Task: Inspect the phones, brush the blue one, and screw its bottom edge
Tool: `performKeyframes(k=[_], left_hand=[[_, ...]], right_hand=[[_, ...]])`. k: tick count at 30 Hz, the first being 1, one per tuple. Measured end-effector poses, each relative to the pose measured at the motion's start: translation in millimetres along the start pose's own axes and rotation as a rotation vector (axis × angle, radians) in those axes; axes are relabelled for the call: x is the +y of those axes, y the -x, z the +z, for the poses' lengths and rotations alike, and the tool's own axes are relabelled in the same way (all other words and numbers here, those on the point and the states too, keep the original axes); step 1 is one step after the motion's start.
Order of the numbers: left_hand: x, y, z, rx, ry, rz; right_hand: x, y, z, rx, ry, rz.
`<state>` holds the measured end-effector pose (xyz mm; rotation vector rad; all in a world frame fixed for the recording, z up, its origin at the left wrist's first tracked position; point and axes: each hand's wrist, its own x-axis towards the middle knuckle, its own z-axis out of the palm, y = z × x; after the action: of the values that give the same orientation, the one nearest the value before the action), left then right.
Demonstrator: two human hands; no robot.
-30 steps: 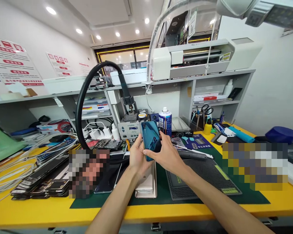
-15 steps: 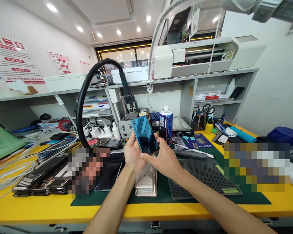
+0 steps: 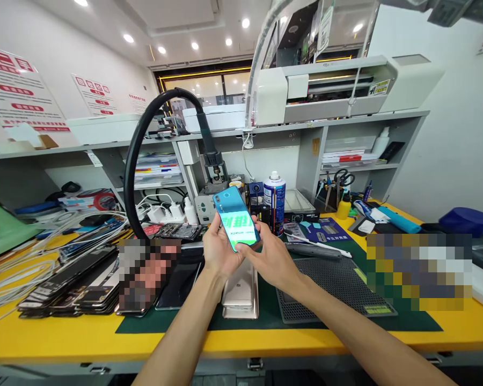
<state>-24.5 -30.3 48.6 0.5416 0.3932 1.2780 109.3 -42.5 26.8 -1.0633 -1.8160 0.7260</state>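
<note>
A glossy blue smartphone (image 3: pixel 234 209) is held up over the mat, tilted, its back with the camera strip at the upper left facing me. Bright green and white lettering shows on its surface, apparently a reflection. Under its left side and lower end, my left hand (image 3: pixel 219 254) supports it with curled fingers. My right hand (image 3: pixel 273 257) grips the lower right edge, thumb at the bottom corner. Below both hands lie stacked gold phone parts (image 3: pixel 239 292) with an MI logo. A black phone screen (image 3: pixel 178 284) rests to their left.
A green mat (image 3: pixel 269 321) covers part of the yellow bench. On the right lies a dark perforated pad (image 3: pixel 326 289); a spray can (image 3: pixel 274 201) stands behind. Stacked phone parts (image 3: pixel 64 284) and white cables (image 3: pixel 8 273) fill the left. A black hose (image 3: pixel 131 155) arches overhead.
The phone has tilted slightly in my hands, so its back now shows bright green and white lettering instead of dark blue reflections. Both hands keep their hold. The view has shifted a little.
</note>
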Motion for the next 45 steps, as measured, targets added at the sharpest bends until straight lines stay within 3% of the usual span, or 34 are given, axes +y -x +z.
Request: performKeyframes(k=[7, 19, 22, 26, 28, 30, 34, 36, 41, 43, 45], left_hand=[[2, -4, -7.0, -0.072, 0.027, -0.009], [2, -4, -3.5, 0.017, -0.065, 0.037], [-1, -3, -2.3, 0.010, -0.043, 0.081], [-6, -2, -2.2, -0.039, -0.007, 0.087], [-7, -2, -2.1, -0.025, 0.010, 0.090], [-7, -3, -1.7, 0.000, 0.029, 0.102], [-6, -6, -2.6, -0.014, 0.016, 0.092], [-7, -9, -4.9, -0.043, -0.003, 0.101], [-12, -12, -10.1, -0.088, -0.035, 0.090], [-13, -12, -9.6, -0.081, -0.053, 0.080], [-12, -11, -8.3, -0.078, -0.063, 0.062]], right_hand=[[7, -3, -22, -0.167, -0.021, -0.086], [13, -9, -44, -0.352, -0.106, -0.103], [12, -6, -34, -0.291, -0.112, -0.068], [10, -2, -7, -0.042, 0.007, -0.025], [11, -2, 0, 0.021, 0.012, -0.015], [12, -4, -3, -0.014, -0.018, -0.042], [16, -11, -24, -0.205, -0.043, -0.084], [17, -12, -26, -0.200, -0.024, -0.066], [18, -9, -9, -0.036, 0.083, 0.081], [17, -9, -12, -0.052, 0.075, 0.106], [16, -11, -22, -0.156, -0.007, 0.086]])
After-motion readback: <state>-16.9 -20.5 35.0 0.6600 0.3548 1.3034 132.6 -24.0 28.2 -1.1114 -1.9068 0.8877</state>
